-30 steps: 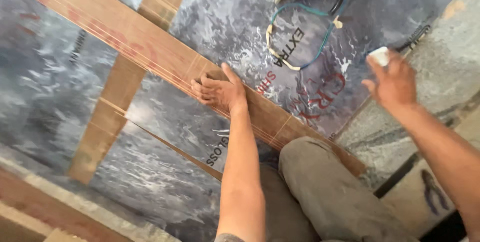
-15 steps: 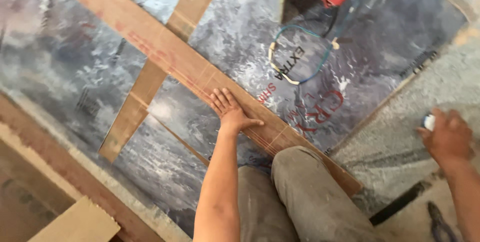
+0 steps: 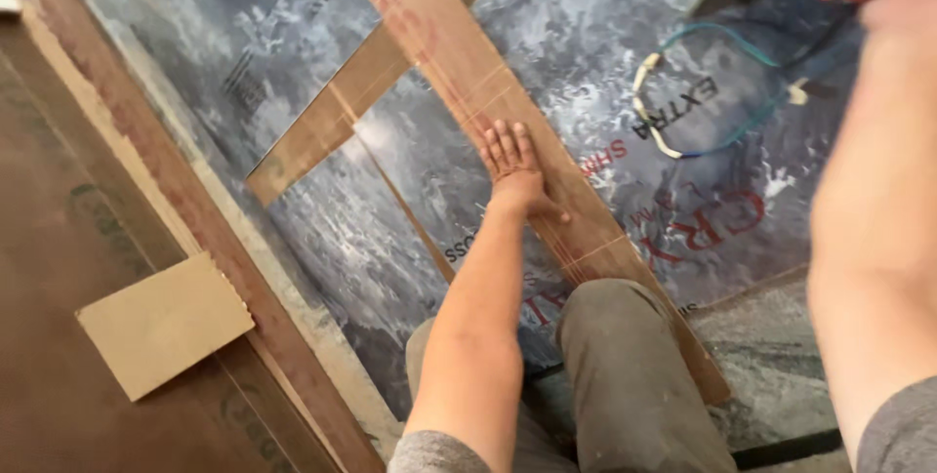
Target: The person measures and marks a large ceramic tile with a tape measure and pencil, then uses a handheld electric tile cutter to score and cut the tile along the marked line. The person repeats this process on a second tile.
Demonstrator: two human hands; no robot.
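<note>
Plywood strip (image 3: 459, 53) runs from top centre down to lower right, lying on the grey marbled sheet (image 3: 244, 34). Left hand (image 3: 512, 165) presses flat on it mid-frame, fingers spread, gripping nothing. Right arm fills the right edge; its hand (image 3: 903, 4) is blurred, fingers can't tell. Looks like a hold-down step; next move likely needs steady pressure so the strip stays put.

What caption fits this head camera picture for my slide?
Left hand pressed flat on a long wooden strip lying across a grey marbled sheet.
</note>
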